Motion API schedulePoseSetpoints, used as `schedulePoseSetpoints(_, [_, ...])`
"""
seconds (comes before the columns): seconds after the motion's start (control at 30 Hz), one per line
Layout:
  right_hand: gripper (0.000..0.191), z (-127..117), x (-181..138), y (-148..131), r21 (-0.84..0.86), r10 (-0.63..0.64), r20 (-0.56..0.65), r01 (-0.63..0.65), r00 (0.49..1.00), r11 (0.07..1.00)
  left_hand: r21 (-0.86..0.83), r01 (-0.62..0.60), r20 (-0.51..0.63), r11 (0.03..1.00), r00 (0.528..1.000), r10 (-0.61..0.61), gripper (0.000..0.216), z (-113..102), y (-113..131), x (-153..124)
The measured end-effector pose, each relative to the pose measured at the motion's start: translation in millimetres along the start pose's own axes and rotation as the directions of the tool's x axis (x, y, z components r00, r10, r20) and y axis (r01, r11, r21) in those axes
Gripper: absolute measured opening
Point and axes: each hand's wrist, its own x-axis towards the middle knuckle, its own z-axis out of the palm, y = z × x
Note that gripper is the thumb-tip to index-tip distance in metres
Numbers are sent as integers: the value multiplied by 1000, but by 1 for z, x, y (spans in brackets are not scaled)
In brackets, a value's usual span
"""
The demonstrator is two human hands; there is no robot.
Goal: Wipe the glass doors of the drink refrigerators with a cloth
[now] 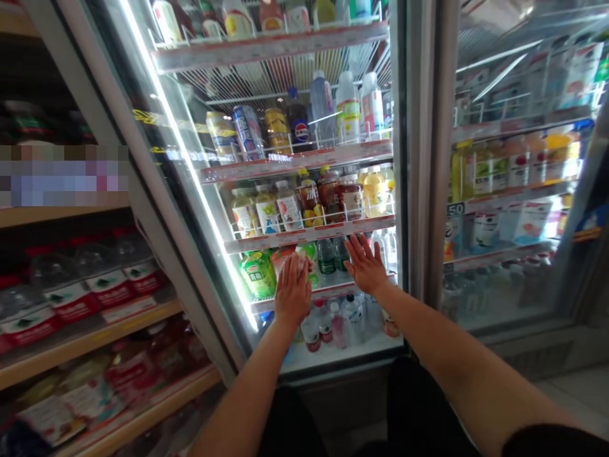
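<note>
As I view the pale crumpled thing (306, 260): it shows beneath the left hand (292, 295) at the glass door (280, 157).
Left fingers (288, 276): extended, close together; I cannot tell whether they grip it.
Right hand (367, 266): fingers spread open, palm toward the glass.
Behind the glass: shelved bottles (288, 209) and cans (248, 133).
</note>
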Motion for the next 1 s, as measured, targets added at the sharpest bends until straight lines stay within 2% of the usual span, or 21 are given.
schedulePoseSetpoints(0.1, [74,0,0,0,18,12,26,-12,1000,1000,-11,119,-109,993,987,-119,60,-8,-15,24])
schedulePoseSetpoints(0.17, [74,-1,0,-1,34,25,51,-26,998,999,-15,167,-142,986,976,-167,61,-10,-17,28])
schedulePoseSetpoints(0.23, [73,-2,0,-2,37,30,53,-32,998,999,-16,139,-106,990,984,-139,64,-7,-11,18])
schedulePoseSetpoints(0.33, [74,-1,0,-2,15,20,20,-20,1000,1000,-29,30,5,999,1000,-30,69,1,-1,-3])
schedulePoseSetpoints(0.4, [76,0,0,-1,-2,9,1,-9,1000,1000,-34,12,25,999,1000,-12,68,3,-1,-6])
schedulePoseSetpoints(0.47, [76,0,0,-1,-11,2,-9,-2,1000,1000,-37,74,-29,997,997,-75,66,-1,-9,6])
schedulePoseSetpoints(0.57, [75,0,0,0,-3,8,0,-8,1000,1000,-73,213,-148,974,964,-221,66,-11,-23,29])
schedulePoseSetpoints(0.63, [73,0,0,-1,16,19,26,-19,999,1000,-93,239,-172,967,952,-252,67,-13,-24,31])
schedulePoseSetpoints(0.7, [72,-1,0,-1,34,29,45,-31,999,999,-83,193,-137,978,970,-203,68,-10,-17,17])
schedulePoseSetpoints(0.83, [74,-1,-1,-2,23,25,27,-26,999,999,-48,16,-4,999,1000,-16,69,2,-3,-20])
schedulePoseSetpoints(0.9, [74,0,-1,-2,2,12,4,-12,1000,1000,-49,-7,-4,999,1000,6,68,3,-8,-18])
schedulePoseSetpoints(1.0, [73,0,0,-2,-18,2,-12,-3,1000,1000,-62,79,-122,995,989,-86,66,-5,-27,10])
